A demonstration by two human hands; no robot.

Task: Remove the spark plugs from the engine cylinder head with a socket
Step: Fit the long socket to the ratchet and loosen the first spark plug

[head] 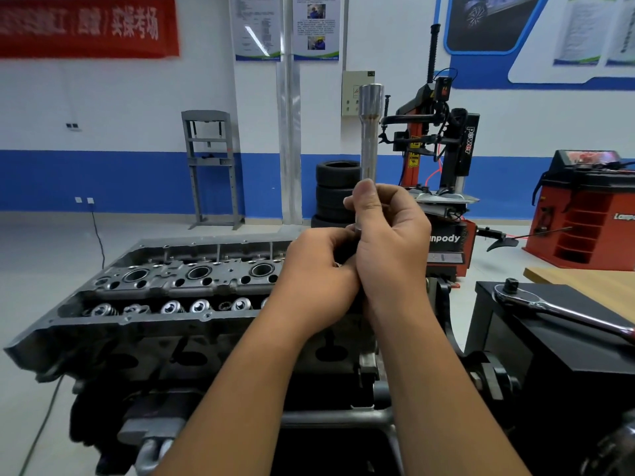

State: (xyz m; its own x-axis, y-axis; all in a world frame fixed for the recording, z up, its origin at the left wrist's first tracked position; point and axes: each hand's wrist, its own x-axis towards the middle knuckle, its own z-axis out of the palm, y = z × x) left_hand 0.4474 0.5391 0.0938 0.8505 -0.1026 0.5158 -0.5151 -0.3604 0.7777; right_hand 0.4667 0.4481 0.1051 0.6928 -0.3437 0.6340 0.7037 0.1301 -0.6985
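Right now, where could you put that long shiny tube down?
Bare room: the black box top behind the ratchet, and the wooden table beyond. The cylinder head is crowded with holes and springs.

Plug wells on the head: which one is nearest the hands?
The rightmost visible spark plug well, just left of the left hand; the other two wells sit farther left.

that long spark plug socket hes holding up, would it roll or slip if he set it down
Probably yes. The spark plug socket is a smooth, shiny round tube, so lying flat it would likely roll. Upright it looks tall and narrow, so apt to tip. It seems rigid steel, likely heavy for its size; the right hand grips it.
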